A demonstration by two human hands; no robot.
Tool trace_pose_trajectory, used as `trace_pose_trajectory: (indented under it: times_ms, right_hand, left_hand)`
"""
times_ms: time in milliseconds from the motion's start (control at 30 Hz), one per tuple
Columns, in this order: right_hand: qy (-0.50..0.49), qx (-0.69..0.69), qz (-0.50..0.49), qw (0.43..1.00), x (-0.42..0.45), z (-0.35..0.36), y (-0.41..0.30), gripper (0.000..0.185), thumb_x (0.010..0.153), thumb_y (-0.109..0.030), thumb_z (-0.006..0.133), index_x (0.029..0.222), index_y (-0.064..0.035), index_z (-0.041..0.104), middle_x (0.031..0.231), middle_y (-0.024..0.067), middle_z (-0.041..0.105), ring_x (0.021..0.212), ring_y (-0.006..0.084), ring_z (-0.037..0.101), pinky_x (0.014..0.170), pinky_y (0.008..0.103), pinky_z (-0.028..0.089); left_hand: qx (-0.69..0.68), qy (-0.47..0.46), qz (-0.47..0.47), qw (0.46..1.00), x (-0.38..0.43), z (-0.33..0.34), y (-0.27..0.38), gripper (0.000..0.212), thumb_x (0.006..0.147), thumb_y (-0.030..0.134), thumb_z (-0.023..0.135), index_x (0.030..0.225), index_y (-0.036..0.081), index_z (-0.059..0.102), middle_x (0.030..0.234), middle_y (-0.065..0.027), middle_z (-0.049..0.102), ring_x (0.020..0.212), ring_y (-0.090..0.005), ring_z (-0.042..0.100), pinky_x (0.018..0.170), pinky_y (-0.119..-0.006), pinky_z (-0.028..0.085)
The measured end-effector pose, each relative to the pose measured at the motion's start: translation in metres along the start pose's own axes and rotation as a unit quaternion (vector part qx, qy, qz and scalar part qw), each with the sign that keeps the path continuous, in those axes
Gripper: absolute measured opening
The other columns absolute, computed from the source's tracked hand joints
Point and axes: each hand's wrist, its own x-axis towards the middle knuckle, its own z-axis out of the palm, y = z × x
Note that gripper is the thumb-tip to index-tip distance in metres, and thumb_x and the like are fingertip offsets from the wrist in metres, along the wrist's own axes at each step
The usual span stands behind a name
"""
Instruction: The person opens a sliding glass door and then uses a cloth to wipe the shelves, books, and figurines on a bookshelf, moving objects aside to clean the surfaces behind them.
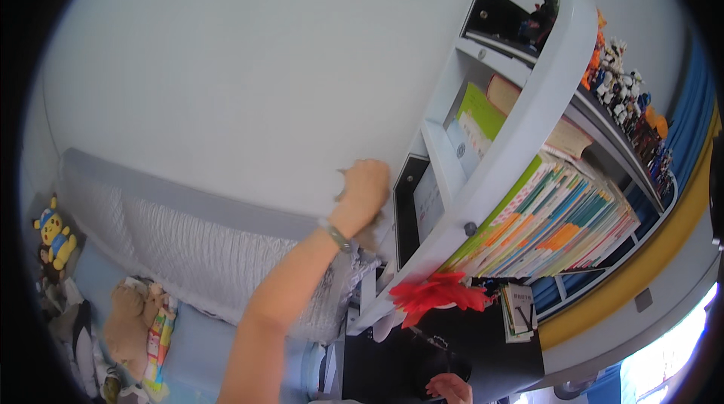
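My left hand (366, 186), with a bracelet on its wrist, is raised against the pale wall beside the white bookshelf (509, 161). Its fingers are closed around a crumpled grey-brown cloth (369, 234), which hangs below the hand and shows a little at its left edge. At the bottom of the view my right hand (451, 388) is partly visible over the black desktop (379, 370), its fingers slightly bent; whether it holds anything is unclear. A red artificial flower (441, 295) stands between the hands, near the shelf's lower edge.
Books (548, 223) fill the shelf, and small figurines (622, 87) crowd its outer side. Left is a bed with a grey padded headboard (198, 245), a yellow plush toy (55, 234) and a brown plush toy (125, 325). More books (517, 313) lie on the desk.
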Motion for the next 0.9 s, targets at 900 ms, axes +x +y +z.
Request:
trace_pose_trajectory:
  times_ms: [900]
  right_hand:
    - [0.000, -0.071, 0.074, 0.995, -0.036, -0.002, 0.032, 0.021, 0.090, -0.013, 0.056, 0.098, 0.0033, 0.064, 0.085, 0.0107, 0.068, 0.079, 0.0156, 0.063, 0.075, 0.0277, 0.048]
  left_hand:
    - [-0.074, -0.126, 0.193, 0.970, -0.212, 0.231, -0.020, 0.028, 0.078, 0.006, 0.056, 0.106, 0.002, 0.060, 0.108, -0.0104, 0.057, 0.101, -0.0288, 0.057, 0.087, -0.034, 0.050]
